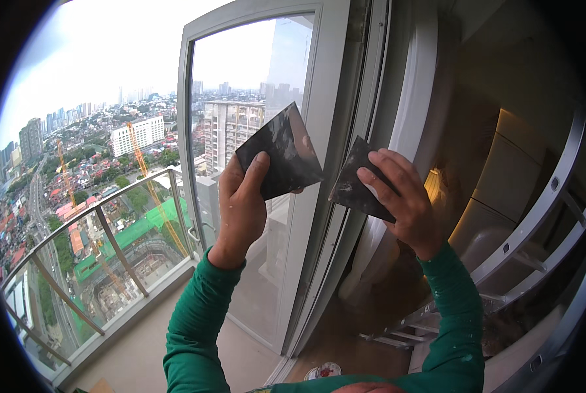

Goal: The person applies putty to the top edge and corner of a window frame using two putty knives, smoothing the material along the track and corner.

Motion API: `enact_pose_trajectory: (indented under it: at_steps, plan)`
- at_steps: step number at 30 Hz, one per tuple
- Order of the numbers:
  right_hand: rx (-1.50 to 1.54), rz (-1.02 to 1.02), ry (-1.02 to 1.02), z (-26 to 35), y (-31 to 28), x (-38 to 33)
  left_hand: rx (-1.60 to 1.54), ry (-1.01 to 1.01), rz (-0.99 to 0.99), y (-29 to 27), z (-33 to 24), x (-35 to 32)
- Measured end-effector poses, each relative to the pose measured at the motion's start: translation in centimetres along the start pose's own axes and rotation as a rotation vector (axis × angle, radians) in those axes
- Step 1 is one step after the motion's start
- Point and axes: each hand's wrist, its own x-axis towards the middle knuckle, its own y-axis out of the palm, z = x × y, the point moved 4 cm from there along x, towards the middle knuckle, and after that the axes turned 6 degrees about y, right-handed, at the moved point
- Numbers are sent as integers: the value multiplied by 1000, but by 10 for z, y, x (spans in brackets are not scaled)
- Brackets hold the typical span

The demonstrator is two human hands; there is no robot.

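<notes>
Left hand [240, 203] is gripping a dark, smeared flat blade [280, 152], thumb on its face | right hand [398, 196] is pinching a second dark blade [357, 182], raised before the white door frame [319, 196] | judgement: holding both flat and steady is helping | glass pane [254, 98] behind.

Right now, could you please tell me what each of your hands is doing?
Left hand: closed, holding a dark flat scraper blade up by the glass door.
Right hand: closed, holding a second dark blade.
</notes>
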Motion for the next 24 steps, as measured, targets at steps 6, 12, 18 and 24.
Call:
enact_pose_trajectory:
  at_steps: [6, 12, 18, 24]
  plan:
    - [-306, 23, -184, 20, -38, -14, 119, -9, 116, 34, 12, -6]
    - [-446, 29, -123, 11, -55, -34, 302, 78, 199, 65, 26, -26]
    - [-457, 185, -139, 6, -67, -35, 462, 328, 165, 69, 29, -31]
    - [372, -197, 651, -100, -112, 25, 7, 268, -46, 38, 29, 23]
